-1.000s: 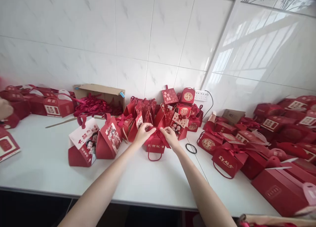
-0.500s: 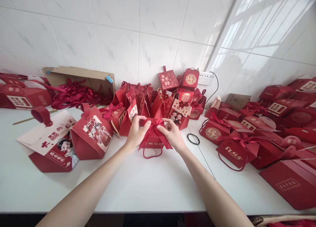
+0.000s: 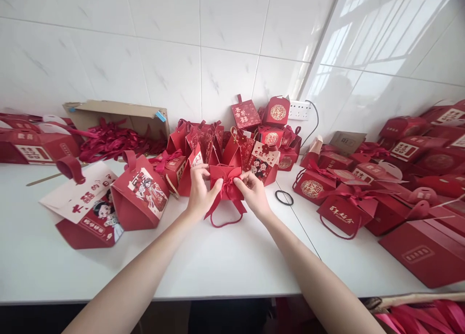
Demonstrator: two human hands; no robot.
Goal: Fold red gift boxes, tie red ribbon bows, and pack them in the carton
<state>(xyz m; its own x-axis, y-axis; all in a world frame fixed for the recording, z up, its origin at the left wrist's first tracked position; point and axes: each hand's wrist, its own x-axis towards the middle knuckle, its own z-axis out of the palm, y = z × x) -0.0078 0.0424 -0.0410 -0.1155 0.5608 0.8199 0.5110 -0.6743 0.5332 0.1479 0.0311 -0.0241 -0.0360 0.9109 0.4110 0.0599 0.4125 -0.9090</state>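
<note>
A small red gift box [image 3: 222,172] is between my hands at the middle of the table, its top edge turned up and its printed front hidden. A red ribbon bow [image 3: 229,182] is tied across it, tails hanging down. My left hand [image 3: 199,192] is closed at the bow's left side, thumb against the ribbon and fingers behind the box's edge. On the right, my right hand [image 3: 254,194] pinches the bow's other loop between thumb and fingers. A red cord handle [image 3: 227,225] loops below the box onto the white table [image 3: 218,271].
Two larger printed boxes [image 3: 140,193] stand to the left. Behind are several upright red boxes [image 3: 196,137] and a carton [image 3: 119,107] of loose ribbons [image 3: 109,141]. Finished-looking bowed boxes [image 3: 341,213] crowd the right. A black ring [image 3: 284,198] lies beside my right hand.
The small box has tipped so its gold-lettered front no longer shows and its top edge faces me more. Both hands keep hold at the bow. The view has shifted slightly.
</note>
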